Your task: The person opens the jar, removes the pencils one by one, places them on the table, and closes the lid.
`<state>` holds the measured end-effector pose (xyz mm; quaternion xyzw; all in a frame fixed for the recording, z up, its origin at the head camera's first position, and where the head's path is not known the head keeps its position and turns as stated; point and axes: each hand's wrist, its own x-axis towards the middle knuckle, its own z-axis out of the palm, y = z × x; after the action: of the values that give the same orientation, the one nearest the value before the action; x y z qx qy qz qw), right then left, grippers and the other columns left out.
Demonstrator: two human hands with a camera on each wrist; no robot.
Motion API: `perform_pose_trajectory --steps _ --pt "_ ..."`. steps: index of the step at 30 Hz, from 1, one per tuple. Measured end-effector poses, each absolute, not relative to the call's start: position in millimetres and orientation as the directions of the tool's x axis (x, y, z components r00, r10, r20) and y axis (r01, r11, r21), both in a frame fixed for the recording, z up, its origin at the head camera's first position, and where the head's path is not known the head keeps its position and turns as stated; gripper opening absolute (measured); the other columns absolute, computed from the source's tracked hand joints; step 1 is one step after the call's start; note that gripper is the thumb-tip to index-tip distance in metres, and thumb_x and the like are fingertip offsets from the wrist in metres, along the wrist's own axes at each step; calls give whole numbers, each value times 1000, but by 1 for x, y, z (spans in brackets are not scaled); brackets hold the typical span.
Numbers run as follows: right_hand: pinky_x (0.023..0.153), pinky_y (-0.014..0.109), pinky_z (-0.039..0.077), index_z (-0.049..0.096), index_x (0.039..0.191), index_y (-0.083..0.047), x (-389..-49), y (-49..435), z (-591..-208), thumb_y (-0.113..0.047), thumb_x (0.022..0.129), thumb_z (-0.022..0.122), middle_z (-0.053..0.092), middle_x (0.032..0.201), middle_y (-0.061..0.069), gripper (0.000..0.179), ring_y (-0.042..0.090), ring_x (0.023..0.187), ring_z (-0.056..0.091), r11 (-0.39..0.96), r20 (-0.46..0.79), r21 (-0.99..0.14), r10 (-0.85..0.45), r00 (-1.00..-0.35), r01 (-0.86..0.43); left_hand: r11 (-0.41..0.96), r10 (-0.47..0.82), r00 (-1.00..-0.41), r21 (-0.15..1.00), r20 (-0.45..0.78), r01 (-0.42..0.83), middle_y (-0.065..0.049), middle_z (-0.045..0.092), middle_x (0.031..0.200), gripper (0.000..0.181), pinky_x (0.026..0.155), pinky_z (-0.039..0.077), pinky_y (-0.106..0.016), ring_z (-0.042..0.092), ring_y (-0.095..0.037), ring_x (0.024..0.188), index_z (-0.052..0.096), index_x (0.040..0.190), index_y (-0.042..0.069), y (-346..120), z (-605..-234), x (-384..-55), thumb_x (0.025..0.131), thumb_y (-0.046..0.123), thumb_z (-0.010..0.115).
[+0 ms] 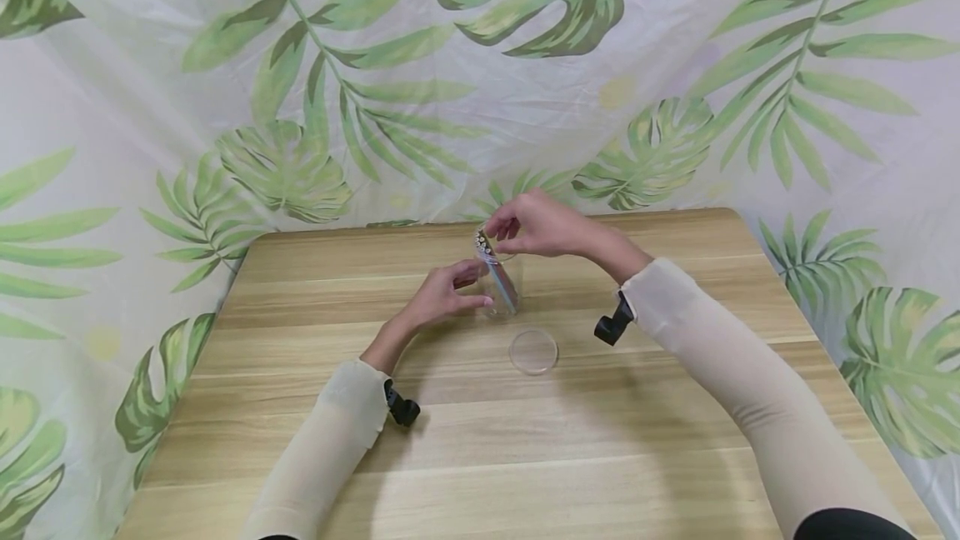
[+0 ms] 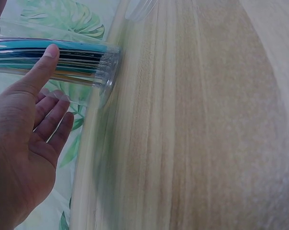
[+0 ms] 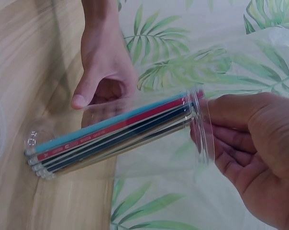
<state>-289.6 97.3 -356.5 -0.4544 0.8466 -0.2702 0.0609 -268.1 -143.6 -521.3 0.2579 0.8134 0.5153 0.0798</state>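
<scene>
A clear jar [image 1: 519, 280] stands toward the back of the table with a bundle of pencils [image 3: 120, 127] leaning inside it. Light blue, red and dark blue barrels show through its wall. My left hand [image 1: 444, 294] holds the jar's side, thumb [image 2: 41, 67] across the front and the other fingers behind. Over the mouth, my right hand [image 1: 542, 227] has thumb and curled fingers at the pencils' upper ends, right by the rim; its fingertips are partly hidden there. The round dotted pencil ends poke out just left of these fingers in the head view.
A round clear lid [image 1: 533, 352] lies flat on the wooden table [image 1: 465, 473], in front of the jar. Close behind the table's back edge hangs a leaf-patterned cloth [image 1: 420, 123]. Each wrist wears a small black camera mount [image 1: 615, 323].
</scene>
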Motion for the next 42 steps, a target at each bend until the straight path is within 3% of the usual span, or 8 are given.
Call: perform_pose_trajectory --steps 9,28,42 --pt "82 28 64 81 111 -3 -290 88 -353 -5 95 78 81 103 8 16 16 90 76 465 78 -530 -806 -587 -709 348 500 -855 874 133 339 -19 65 144 65 116 51 -41 63 -35 134 60 146 0 -144 -521 -269 89 15 88" --pt "67 23 56 81 103 -7 -295 88 -363 -3 94 77 79 92 1 10 11 77 69 434 119 -549 -805 -581 -714 330 495 -856 880 147 342 -20 66 141 62 117 50 -43 63 -37 134 62 142 -2 -144 -524 -270 88 14 89" --pt "71 26 58 81 101 -9 -297 90 -363 -4 95 75 78 92 0 10 11 80 69 413 118 -548 -823 -556 -728 350 500 -855 872 135 343 -17 67 142 61 116 51 -38 63 -34 134 63 141 0 -144 -522 -270 88 16 89"
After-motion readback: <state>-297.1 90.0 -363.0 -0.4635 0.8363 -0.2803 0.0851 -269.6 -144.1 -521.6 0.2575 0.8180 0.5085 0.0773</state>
